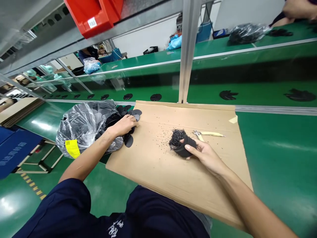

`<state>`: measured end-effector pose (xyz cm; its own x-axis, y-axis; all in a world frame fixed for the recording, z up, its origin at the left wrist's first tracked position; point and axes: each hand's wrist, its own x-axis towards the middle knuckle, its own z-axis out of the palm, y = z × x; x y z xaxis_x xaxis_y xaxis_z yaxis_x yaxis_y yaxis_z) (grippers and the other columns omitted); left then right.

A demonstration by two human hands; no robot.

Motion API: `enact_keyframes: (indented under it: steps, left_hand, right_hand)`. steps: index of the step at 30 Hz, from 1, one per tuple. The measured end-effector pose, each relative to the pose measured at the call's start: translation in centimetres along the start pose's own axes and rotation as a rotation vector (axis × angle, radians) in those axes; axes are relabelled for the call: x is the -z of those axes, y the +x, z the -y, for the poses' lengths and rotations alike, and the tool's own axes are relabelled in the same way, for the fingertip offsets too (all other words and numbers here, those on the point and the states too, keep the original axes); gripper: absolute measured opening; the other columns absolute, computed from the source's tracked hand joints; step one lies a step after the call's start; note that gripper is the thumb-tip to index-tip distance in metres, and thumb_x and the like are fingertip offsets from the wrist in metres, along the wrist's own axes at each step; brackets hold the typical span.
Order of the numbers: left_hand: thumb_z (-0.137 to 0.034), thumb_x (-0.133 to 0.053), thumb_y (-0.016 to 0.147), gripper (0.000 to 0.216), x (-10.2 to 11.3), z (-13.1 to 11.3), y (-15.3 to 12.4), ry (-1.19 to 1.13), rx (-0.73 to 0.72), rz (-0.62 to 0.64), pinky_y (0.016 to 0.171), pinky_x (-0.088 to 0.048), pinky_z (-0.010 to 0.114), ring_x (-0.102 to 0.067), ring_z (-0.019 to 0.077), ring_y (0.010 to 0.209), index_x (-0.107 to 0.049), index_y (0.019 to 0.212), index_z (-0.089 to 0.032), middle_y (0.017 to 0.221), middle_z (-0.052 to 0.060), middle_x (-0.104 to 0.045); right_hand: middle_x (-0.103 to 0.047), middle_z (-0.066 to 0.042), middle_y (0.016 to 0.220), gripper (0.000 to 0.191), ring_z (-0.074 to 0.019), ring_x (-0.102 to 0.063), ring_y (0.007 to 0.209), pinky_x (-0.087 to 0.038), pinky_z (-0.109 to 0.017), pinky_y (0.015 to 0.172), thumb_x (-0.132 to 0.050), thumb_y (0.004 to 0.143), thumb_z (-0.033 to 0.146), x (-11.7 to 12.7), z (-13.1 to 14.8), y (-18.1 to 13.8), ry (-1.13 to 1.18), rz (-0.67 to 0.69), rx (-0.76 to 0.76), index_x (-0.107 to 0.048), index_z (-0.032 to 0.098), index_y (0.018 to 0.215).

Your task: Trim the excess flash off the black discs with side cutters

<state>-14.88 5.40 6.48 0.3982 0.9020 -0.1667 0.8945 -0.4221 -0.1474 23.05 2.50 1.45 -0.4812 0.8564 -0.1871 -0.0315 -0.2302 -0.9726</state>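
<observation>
My left hand [125, 125] reaches into a spill of flat black round pieces [128, 140] at the mouth of a clear plastic bag [83, 127], fingers curled on the pieces. My right hand [204, 153] grips a stack of black pieces [186, 148] over the brown cardboard sheet [158, 165]. Just left of that stack lies a small heap of black crumbs [176, 137]. Small cutters with pale handles [208, 134] lie on the cardboard beyond my right hand.
The cardboard lies on a green workbench [279, 158]. Behind it runs a green conveyor belt [260, 89] carrying black pieces [228, 95]. A metal post [187, 49] rises at the cardboard's far edge. Red bin [91, 15] overhead. Another person's arm [297, 10] shows at far right.
</observation>
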Motion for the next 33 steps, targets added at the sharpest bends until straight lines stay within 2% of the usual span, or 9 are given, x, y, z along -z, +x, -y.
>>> enact_keyframes:
  steps: [4,6,8,10,12,15,18,23,33]
  left_hand:
    - [-0.004,-0.058,0.079,0.018,0.9,0.2,-0.1,0.016,-0.026,-0.041,0.092,-0.048,0.039,-0.066,0.0274,0.099,-0.066,0.080,-0.020,0.093,0.009,-0.071]
    - [-0.011,-0.060,0.085,0.011,1.2,-0.6,-0.3,-0.063,-0.042,-0.162,0.083,-0.050,0.036,-0.065,0.0251,0.089,-0.064,0.080,-0.021,0.087,0.008,-0.068]
    - [-0.022,-0.061,0.091,0.006,1.1,-2.7,-0.5,-0.273,-0.064,-0.373,0.075,-0.051,0.032,-0.063,0.0210,0.080,-0.063,0.085,-0.020,0.083,0.005,-0.066]
    - [-0.032,-0.065,0.093,0.013,0.6,-6.2,-0.4,-0.601,-0.089,-0.603,0.071,-0.052,0.028,-0.063,0.0160,0.074,-0.064,0.091,-0.019,0.083,0.003,-0.066]
    - [-0.036,-0.067,0.093,0.018,-0.2,-10.2,0.2,-0.940,-0.087,-0.729,0.069,-0.054,0.024,-0.064,0.0127,0.072,-0.063,0.094,-0.018,0.084,0.002,-0.068]
    - [-0.040,-0.069,0.091,0.023,-1.2,-15.0,1.9,-1.257,-0.054,-0.681,0.067,-0.053,0.020,-0.064,0.0102,0.070,-0.063,0.090,-0.017,0.080,0.001,-0.068]
    - [-0.041,-0.073,0.087,0.026,-2.0,-17.0,3.4,-1.406,-0.013,-0.652,0.062,-0.051,0.018,-0.060,0.0084,0.065,-0.063,0.086,-0.017,0.073,-0.001,-0.064]
    - [-0.039,-0.074,0.086,0.025,-2.9,-17.5,3.5,-1.458,0.012,-0.688,0.063,-0.049,0.019,-0.058,0.0082,0.063,-0.065,0.087,-0.016,0.069,-0.002,-0.060]
    - [-0.024,-0.071,0.089,0.011,-3.7,-18.1,2.4,-1.291,-0.052,-0.683,0.054,-0.041,0.015,-0.049,0.0044,0.053,-0.064,0.093,-0.016,0.064,-0.007,-0.054]
  right_hand:
    - [-0.077,-0.009,0.096,0.053,-0.0192,-0.071,0.082,-0.060,-0.028,0.058,-0.087,0.068,0.053,-0.2,-0.2,-0.1,0.053,-0.029,-0.022,-0.079,0.017,0.107]
    - [-0.077,-0.009,0.092,0.051,-0.0182,-0.071,0.079,-0.061,-0.028,0.058,-0.087,0.067,0.053,-0.3,-0.3,-0.1,0.069,-0.043,-0.021,-0.079,0.016,0.102]
    - [-0.077,-0.008,0.090,0.051,-0.0175,-0.071,0.077,-0.062,-0.029,0.059,-0.087,0.067,0.051,-0.3,-0.3,-0.1,0.080,-0.050,-0.015,-0.078,0.015,0.103]
    - [-0.077,-0.007,0.089,0.054,-0.0170,-0.072,0.075,-0.063,-0.030,0.062,-0.088,0.068,0.049,-0.3,-0.3,-0.2,0.084,-0.050,-0.006,-0.076,0.015,0.108]
    - [-0.076,-0.006,0.088,0.057,-0.0165,-0.071,0.073,-0.063,-0.031,0.063,-0.088,0.068,0.049,-0.4,-0.2,-0.4,0.081,-0.038,0.003,-0.075,0.015,0.112]
    - [-0.075,-0.005,0.086,0.056,-0.0165,-0.071,0.073,-0.063,-0.031,0.066,-0.088,0.068,0.051,-0.6,-0.1,-0.7,0.077,-0.025,0.024,-0.075,0.016,0.110]
    - [-0.074,-0.004,0.085,0.054,-0.0168,-0.070,0.073,-0.063,-0.031,0.067,-0.089,0.068,0.052,-0.8,0.0,-0.9,0.065,-0.044,0.034,-0.076,0.017,0.106]
    - [-0.072,-0.002,0.084,0.053,-0.0162,-0.068,0.074,-0.061,-0.030,0.066,-0.088,0.068,0.054,-0.9,-0.2,-1.0,0.065,-0.075,0.004,-0.075,0.018,0.104]
    - [-0.060,0.000,0.086,0.038,-0.0131,-0.057,0.073,-0.051,-0.025,0.065,-0.071,0.088,0.056,-1.3,-0.8,-1.3,-0.182,-0.016,0.118,-0.064,0.020,0.100]
